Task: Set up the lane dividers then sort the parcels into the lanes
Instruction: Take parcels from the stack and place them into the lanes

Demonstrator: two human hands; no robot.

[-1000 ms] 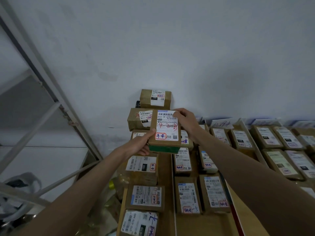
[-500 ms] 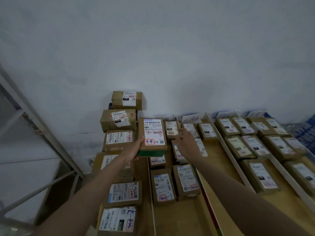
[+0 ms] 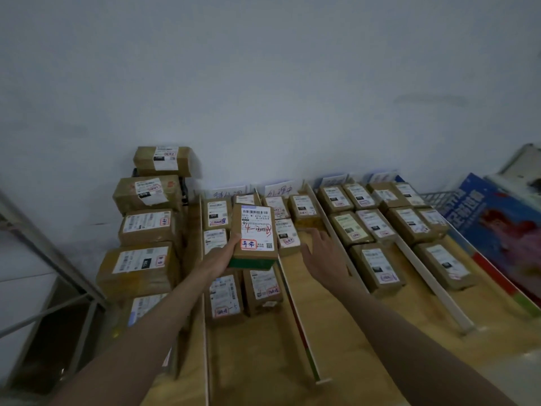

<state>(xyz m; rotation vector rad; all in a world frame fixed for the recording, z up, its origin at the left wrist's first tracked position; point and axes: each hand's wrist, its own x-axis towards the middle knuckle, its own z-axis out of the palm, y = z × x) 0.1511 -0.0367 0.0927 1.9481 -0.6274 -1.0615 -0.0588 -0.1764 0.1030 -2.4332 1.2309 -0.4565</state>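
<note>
Left hand (image 3: 224, 254) pinches parcel (image 3: 254, 231) by its near-left corner above the table's (image 3: 336, 332) far-left lanes, right hand (image 3: 323, 253) spread and empty beside it; one-corner grip looks weak, parcel could tip, drop across divider (image 3: 295, 306) into wrong lane.

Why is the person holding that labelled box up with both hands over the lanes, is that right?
Not quite: the head view shows only the left hand gripping the box. The right hand is open and empty, off to the side above the table. The box is indeed held over the lanes.
</note>
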